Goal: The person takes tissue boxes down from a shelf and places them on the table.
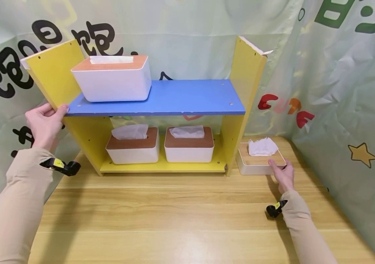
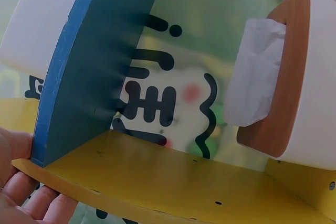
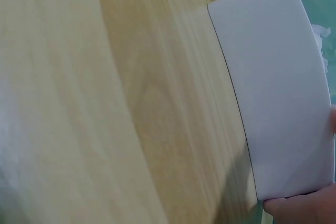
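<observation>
My left hand (image 1: 45,123) grips the front edge of the yellow left side panel of a small shelf (image 1: 161,113), level with its blue middle board (image 1: 190,96). In the left wrist view the thumb lies by the blue board's end and the fingers (image 2: 41,201) wrap outside the panel. At the right, my right hand (image 1: 283,176) holds the right end of a white tissue box (image 1: 253,169) with a light wood lid and a tissue sticking out. The box stands beside the shelf, close to the tabletop. Its white side (image 3: 273,93) fills the right of the right wrist view.
Another tissue box (image 1: 115,84) sits on the blue board's left half. Two more, a left one (image 1: 136,156) and a right one (image 1: 189,154), stand on the yellow bottom board. Printed curtains (image 1: 335,121) hang behind and beside the wooden table (image 1: 174,220).
</observation>
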A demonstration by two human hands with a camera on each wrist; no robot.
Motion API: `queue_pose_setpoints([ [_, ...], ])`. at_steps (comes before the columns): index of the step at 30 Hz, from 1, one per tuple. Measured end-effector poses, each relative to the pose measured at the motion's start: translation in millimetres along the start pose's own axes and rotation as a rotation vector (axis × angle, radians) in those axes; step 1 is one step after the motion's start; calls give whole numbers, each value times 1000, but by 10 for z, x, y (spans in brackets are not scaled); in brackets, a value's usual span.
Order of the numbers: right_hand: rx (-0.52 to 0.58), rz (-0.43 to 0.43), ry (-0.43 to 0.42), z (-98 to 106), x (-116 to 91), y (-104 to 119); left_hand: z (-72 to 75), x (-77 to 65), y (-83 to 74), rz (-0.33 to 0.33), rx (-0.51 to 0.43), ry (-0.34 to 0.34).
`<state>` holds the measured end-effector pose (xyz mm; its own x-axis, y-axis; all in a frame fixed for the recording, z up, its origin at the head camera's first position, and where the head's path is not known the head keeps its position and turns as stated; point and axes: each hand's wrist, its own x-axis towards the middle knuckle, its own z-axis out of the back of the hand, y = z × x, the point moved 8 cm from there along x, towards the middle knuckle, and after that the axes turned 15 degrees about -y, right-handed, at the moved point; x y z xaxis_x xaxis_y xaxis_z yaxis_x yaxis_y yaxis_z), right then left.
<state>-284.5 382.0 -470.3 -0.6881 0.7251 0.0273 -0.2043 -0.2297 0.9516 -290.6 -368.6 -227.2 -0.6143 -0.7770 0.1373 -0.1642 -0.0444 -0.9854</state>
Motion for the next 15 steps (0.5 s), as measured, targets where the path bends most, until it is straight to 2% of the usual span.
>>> queue_pose_setpoints([
  [15, -14, -13, 12, -1, 4, -12, 5, -1, 14, 11, 2, 7],
])
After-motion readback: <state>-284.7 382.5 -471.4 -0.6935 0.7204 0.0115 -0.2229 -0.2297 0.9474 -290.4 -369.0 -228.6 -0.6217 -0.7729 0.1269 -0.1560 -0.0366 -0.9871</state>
